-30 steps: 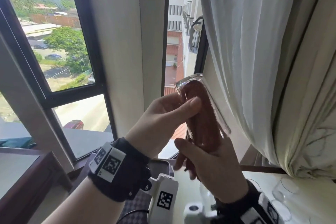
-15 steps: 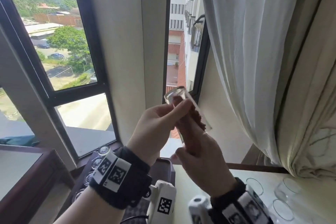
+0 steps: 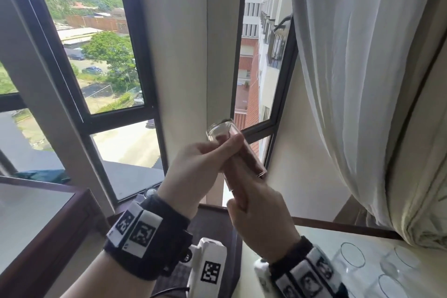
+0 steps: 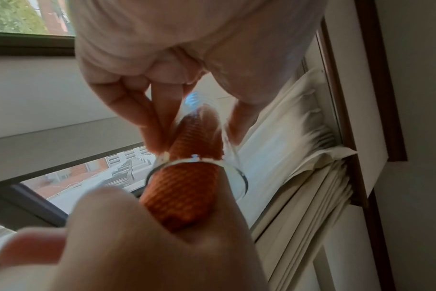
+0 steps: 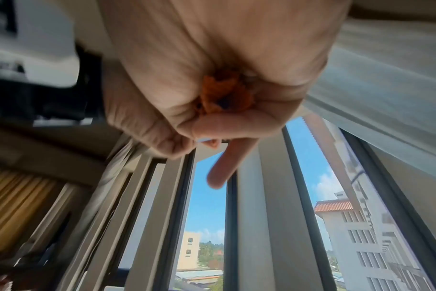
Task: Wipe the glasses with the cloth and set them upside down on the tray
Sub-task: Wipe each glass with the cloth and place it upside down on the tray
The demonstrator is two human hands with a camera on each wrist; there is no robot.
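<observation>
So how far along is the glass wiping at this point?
Midway, apparently. Done: what look like upturned glasses sit behind the left wrist, count unclear. In hand: the left hand grips a glass while the right hand works the orange cloth inside it. Left: several upright glasses wait at right.

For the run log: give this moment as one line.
step: wiping inside | left hand: grips glass | right hand: holds orange cloth pushed into glass | more glasses on table
</observation>
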